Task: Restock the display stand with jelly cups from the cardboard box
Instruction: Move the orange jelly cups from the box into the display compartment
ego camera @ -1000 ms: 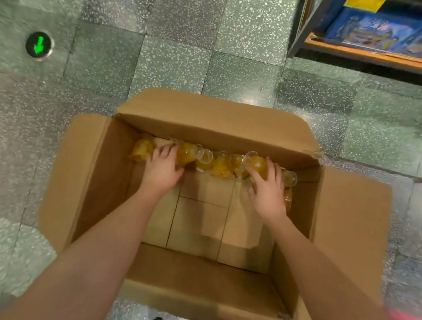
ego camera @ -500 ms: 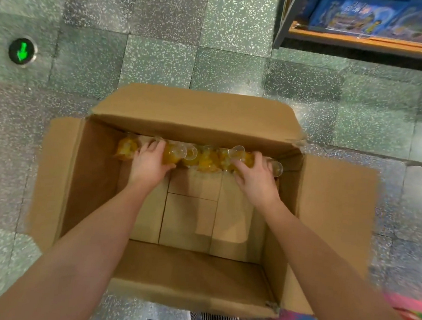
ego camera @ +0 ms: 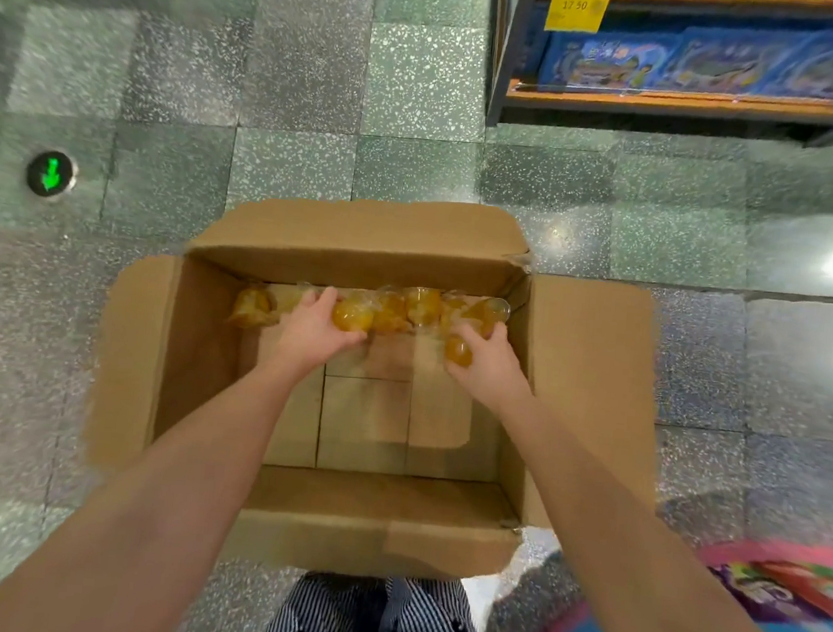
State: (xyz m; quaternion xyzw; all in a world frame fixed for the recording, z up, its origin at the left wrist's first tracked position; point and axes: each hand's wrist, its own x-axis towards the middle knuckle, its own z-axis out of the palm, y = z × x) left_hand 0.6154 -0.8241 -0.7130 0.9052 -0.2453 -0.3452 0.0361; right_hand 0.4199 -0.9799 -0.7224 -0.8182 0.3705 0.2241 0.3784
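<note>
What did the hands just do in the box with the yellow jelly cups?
The left hand has curled round a jelly cup. The right hand has pinched another cup and drawn it slightly back from the row. Before, both hands lay flatter on the cups. The cardboard box stays open on the floor, with the other cups along its far wall.

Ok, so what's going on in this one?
A person reaches with both bare arms into an open brown cardboard box on a speckled green tiled floor. A row of small clear plastic cups of orange jelly lies along the box's far wall, and the rest of the box bottom shows bare cardboard. The left hand grips one cup near the row's middle. The right hand holds another cup at the right end. Neither cup is out of the box yet.
</note>
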